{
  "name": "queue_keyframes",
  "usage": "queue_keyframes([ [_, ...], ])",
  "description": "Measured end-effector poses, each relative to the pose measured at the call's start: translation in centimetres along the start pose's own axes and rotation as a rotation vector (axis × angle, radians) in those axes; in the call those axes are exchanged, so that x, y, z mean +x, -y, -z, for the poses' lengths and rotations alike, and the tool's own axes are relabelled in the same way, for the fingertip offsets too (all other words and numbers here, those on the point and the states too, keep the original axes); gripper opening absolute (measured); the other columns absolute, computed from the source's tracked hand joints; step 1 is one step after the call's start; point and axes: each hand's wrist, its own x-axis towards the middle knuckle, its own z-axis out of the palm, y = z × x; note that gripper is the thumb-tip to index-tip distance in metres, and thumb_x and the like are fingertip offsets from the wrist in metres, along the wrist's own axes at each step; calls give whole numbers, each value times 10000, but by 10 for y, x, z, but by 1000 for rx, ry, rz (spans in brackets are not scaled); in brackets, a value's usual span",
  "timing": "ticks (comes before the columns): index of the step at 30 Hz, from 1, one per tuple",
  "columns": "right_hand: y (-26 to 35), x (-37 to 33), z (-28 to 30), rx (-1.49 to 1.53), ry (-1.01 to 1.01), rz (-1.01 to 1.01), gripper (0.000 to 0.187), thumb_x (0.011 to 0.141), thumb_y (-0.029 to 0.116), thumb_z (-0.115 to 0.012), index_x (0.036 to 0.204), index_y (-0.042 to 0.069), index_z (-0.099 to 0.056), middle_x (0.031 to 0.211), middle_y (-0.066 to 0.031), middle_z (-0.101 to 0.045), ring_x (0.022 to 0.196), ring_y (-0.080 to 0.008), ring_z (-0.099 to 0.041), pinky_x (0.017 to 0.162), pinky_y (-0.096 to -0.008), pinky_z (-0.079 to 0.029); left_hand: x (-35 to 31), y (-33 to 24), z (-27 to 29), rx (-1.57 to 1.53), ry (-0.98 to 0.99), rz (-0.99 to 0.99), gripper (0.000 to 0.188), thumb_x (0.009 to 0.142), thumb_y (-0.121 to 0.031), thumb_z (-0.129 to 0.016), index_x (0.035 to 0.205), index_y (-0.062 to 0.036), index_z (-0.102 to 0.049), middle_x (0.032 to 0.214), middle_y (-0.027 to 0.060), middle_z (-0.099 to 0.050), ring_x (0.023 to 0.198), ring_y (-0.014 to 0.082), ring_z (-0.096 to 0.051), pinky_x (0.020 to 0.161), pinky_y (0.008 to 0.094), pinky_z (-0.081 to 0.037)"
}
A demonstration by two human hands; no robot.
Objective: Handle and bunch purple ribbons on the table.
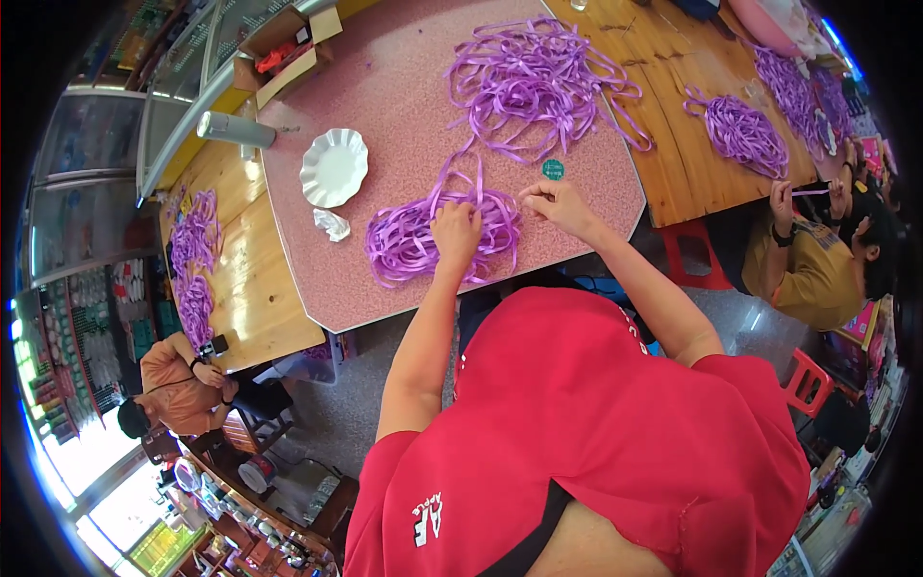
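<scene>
A loose, tangled heap of glossy purple ribbon (409,238) lies at the near edge of the pink speckled bench (404,87). It sits close to the body, probably so that both hands can work over it without stretching. The left hand (456,227) rests on top of its middle, fingers curled down into the loops; it likely steadies them against slipping, though whether the fingers grip a strand is hidden. The right hand (561,208) hangs just beyond the heap's right side, its thumb and fingers drawn close together; I cannot tell whether they meet or pinch anything. The heap thus lies under the left hand and to the left of the right one.

Strands rise from the heap toward a larger, looser mound of purple ribbon (529,87) at the far side, perhaps left there to leave the near edge free for the hands. Just above the right hand lies a small round green disc (553,169). Left of the heap are a crumpled white wad (332,225) and a white scalloped dish (335,168); farther out stand a grey cylindrical flask (236,130) and an open brown cardboard box (325,24).
</scene>
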Motion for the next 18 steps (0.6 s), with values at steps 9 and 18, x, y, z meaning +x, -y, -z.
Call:
queue_keyframes([
  [9, -24, -10, 35, 117, -92, -116, 223, 911, 157, -636, 1065, -2, -670, 790, -12, -637, 660, -70, -581, 613, -221, -493, 5, 5, 140, -1183, 128, 276, 212, 987, -102, -525, 1140, 15, -613, 836, 44, -645, 797, 112, -599, 781, 250, -480],
  [18, -30, 32, 25, -329, -181, 38, 243, 861, 169, -639, 1051, 22, -679, 868, -125, -695, 747, -222, -668, 685, -349, -524, -19, 7, 238, -1161, -85, 32, 299, 1019, -127, -473, 1293, -34, -549, 808, 52, -618, 783, 129, -586, 805, 297, -468],
])
